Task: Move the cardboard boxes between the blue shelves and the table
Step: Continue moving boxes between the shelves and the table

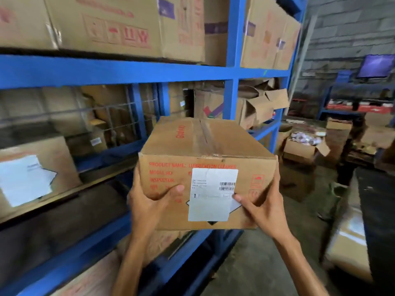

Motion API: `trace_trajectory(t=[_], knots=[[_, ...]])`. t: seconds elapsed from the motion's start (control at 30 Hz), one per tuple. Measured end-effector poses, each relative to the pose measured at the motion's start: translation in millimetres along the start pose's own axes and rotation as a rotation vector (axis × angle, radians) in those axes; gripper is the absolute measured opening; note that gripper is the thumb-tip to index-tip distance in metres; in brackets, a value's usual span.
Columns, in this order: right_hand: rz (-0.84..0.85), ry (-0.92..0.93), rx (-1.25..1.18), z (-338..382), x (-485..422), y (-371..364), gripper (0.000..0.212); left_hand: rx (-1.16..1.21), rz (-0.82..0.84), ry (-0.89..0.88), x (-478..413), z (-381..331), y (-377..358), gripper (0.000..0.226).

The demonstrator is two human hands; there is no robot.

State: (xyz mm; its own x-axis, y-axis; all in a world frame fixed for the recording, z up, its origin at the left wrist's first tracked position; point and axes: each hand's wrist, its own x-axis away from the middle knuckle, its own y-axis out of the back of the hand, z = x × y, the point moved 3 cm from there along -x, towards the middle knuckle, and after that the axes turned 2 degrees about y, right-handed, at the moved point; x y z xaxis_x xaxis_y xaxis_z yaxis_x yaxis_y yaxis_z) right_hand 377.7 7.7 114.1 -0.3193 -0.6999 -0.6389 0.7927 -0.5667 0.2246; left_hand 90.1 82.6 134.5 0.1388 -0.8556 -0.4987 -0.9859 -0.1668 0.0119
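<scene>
I hold a taped cardboard box [205, 144] in mid-air in front of the blue shelves [119, 70]. It bears red print and a white shipping label. My left hand [149, 201] grips its lower left side, thumb on the front face. My right hand [263, 206] grips its lower right side, thumb on the label's edge. More cardboard boxes fill the top shelf [106, 24], and another with a white label [36, 171] sits on the middle shelf at left. A dark table edge [376, 210] shows at the right.
Open cartons [303, 146] with small items stand on the floor beyond the shelves. A torn open box [263, 103] juts from the right bay. A screen [376, 66] and a blue bench stand at the back right. A box [350, 248] lies beside the table.
</scene>
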Motion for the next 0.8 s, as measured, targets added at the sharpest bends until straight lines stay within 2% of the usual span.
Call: trace_trajectory(t=[0.17, 0.43, 0.57, 0.8], knots=[[0.157, 0.034, -0.117, -14.2, -44.7, -43.5, 0.123, -0.094, -0.195, 0.041, -4.8, 6.7, 22.7, 0.115], [0.369, 0.092, -0.257, -38.6, -108.8, -133.7, 0.124, -0.168, -0.347, 0.051, -45.2, 41.1, 46.9, 0.11], [0.436, 0.106, -0.288, -55.9, -146.3, -190.4, 0.122, -0.212, -0.403, 0.037, -84.9, 69.6, 61.1, 0.12], [0.486, 0.112, -0.368, -78.9, -215.3, -301.7, 0.122, -0.288, -0.487, -0.055, -173.1, 109.2, 88.7, 0.114]])
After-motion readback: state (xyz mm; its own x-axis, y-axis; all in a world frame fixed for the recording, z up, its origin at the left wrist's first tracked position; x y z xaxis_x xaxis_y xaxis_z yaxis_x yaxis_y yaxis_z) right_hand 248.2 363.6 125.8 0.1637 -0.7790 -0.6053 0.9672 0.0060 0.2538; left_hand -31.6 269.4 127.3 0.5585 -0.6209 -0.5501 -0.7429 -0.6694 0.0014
